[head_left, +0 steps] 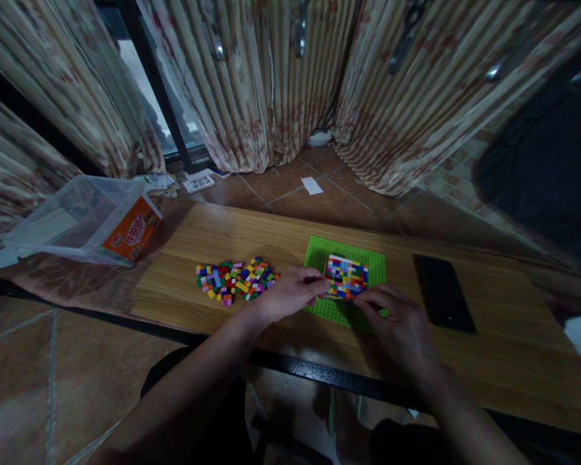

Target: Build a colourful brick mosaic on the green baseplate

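Note:
A block of multicoloured toy bricks [347, 278] rises from the green studded baseplate [345, 245] on the wooden table. My left hand [297, 290] reaches in from the left, thumb and fingers closed on the block's left edge. At the near right corner of the block, my right hand [392, 311] has its fingertips pinched against it. Whether either hand also holds a small loose brick is too small to tell. To the left of my left hand lies a loose pile of small coloured bricks [237, 279], spread flat on the table.
A black phone [444, 292] lies right of the baseplate. The wooden table [237, 226] has a dark near edge. A clear plastic bin [77, 219] with an orange label stands at the far left. Curtains [271, 84] hang behind, and papers [312, 186] lie on the tiled floor.

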The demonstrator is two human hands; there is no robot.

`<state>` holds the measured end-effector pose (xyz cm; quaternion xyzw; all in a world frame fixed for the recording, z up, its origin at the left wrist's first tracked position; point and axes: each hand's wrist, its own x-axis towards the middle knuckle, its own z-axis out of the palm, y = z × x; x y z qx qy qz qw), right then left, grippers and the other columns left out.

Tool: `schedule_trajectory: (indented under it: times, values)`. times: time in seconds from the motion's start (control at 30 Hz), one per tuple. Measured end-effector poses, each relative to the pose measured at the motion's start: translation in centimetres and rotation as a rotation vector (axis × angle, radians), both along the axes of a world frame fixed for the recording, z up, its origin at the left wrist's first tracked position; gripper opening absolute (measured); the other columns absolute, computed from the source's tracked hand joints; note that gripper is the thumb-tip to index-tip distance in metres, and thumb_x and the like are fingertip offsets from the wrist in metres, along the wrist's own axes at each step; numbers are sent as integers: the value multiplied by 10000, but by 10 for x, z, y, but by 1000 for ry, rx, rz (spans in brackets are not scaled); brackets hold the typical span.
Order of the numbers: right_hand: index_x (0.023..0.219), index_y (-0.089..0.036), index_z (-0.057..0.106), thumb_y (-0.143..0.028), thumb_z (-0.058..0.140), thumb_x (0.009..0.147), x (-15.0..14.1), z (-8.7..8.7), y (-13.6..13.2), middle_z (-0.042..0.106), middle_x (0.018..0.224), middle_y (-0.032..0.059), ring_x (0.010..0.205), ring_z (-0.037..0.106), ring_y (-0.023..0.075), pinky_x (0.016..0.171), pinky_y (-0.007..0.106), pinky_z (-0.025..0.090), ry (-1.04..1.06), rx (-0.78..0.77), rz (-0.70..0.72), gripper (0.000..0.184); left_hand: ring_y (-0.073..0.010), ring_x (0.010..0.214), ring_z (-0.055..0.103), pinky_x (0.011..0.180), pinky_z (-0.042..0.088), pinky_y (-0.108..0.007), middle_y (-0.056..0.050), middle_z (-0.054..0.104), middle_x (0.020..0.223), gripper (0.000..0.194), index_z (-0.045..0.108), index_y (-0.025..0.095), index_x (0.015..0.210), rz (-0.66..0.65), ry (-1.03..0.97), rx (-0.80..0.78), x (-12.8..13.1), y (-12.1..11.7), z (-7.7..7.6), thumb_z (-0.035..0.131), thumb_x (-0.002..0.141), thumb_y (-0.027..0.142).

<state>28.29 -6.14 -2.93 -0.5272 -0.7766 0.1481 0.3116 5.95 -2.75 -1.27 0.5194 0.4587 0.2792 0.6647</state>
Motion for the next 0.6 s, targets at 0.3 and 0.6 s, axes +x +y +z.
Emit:
schedule_trajectory:
  times: [0.3,0.6]
  values:
    - [868,-228,682,-303,582,914,-3,2,-3,682,858,36,772,669,185,694,317,521,-25,38,-8,133,-74,543,422,549,312,-223,46,522,609,151,672,140,849,-41,-68,-32,4,-1,4,670,789,278]
    - [1137,-262,638,-259,593,917,-23,18,-11,668,1055,48,967,650,169,823,319,548,154,-7,151,224,-55,529,372,500,242,-212,35,514,640,273,667,132,839,-213,-222,-93,3,-2,8,684,793,400]
